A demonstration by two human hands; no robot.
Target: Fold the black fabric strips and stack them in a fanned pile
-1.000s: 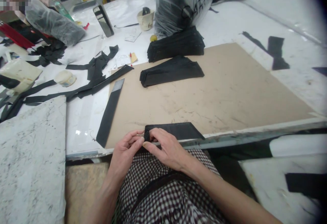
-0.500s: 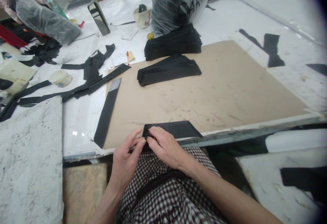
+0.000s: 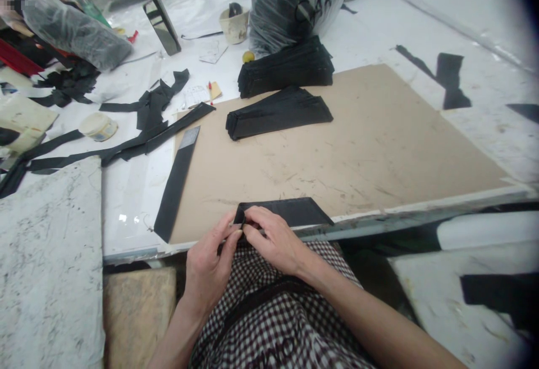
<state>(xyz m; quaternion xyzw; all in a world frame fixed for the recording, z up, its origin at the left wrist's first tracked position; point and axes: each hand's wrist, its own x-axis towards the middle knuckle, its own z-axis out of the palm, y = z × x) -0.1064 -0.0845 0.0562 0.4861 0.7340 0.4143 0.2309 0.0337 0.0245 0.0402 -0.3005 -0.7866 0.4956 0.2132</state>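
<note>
A black strip of material (image 3: 290, 210) lies along the front edge of the brown board (image 3: 379, 150), its right end cut at a slant. At its left end my left hand (image 3: 213, 251) pinches a small folded-up part of the strip between thumb and fingers. My right hand (image 3: 272, 240) is closed on the same end, its fingertips meeting those of my left hand. The exact fold under the fingers is hidden. Another black strip (image 3: 177, 189) with a grey end lies at the board's left edge.
Two stacks of black strips, a nearer one (image 3: 278, 113) and a farther one (image 3: 286, 68), lie at the back of the board. Beyond them stands a plastic bag (image 3: 295, 9). A phone (image 3: 162, 26), a cup (image 3: 234, 23), a round tub (image 3: 98, 127) and black scraps (image 3: 151, 108) are to the left.
My left fingers have drawn in to pinch the strip's left end, and a bit of it now stands up between my hands. My right hand has barely shifted.
</note>
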